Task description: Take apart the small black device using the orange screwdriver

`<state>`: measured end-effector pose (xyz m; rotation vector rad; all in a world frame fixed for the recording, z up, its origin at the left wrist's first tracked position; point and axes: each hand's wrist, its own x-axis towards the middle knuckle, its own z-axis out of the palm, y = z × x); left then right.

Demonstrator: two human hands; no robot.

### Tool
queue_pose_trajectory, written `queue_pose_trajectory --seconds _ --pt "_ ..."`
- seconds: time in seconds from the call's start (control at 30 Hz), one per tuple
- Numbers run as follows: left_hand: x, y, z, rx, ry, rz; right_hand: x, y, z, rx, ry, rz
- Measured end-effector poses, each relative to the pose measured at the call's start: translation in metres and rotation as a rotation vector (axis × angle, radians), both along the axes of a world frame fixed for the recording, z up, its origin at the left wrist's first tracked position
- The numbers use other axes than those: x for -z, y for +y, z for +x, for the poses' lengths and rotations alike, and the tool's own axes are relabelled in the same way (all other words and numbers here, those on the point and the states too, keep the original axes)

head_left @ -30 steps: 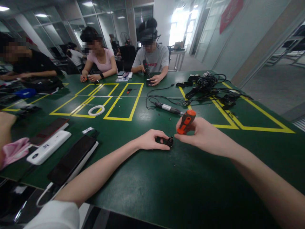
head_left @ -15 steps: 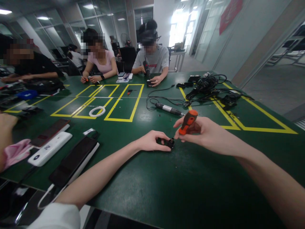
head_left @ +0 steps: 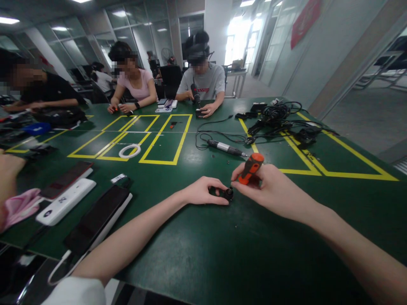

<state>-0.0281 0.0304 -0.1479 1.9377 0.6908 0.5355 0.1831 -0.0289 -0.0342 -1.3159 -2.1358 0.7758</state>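
Note:
My left hand (head_left: 203,190) rests on the green table (head_left: 222,254), its fingers closed round a small black part (head_left: 226,193). My right hand (head_left: 270,188) grips a screwdriver with an orange and black handle (head_left: 251,166). The handle points up and away, and my right fingertips meet the black part at its right side. The screwdriver's tip is hidden by my fingers.
Phones and white power banks (head_left: 65,201) lie at the left beside a pink cloth (head_left: 19,207). A grey electric tool (head_left: 224,147) and a tangle of black cables (head_left: 276,118) lie beyond my hands. Yellow tape boxes (head_left: 165,140) mark the table. Other people sit at the far side.
My right hand has dropped a little, bringing the screwdriver down onto the black part. My left hand has stayed on the part.

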Motion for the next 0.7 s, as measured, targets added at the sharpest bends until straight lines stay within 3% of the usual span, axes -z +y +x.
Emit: queue_pose_trajectory --seconds 0.27,0.7 --pt "-0.0012 -0.0010 -0.0001 -0.007 -0.014 0.003 0.0007 -0.0007 0.0005 0.005 0.009 -0.101" --pt "0.0006 0.0007 0.0001 0.009 -0.035 -0.002 0.0058 0.0012 0.0015 0.035 0.065 -0.127"
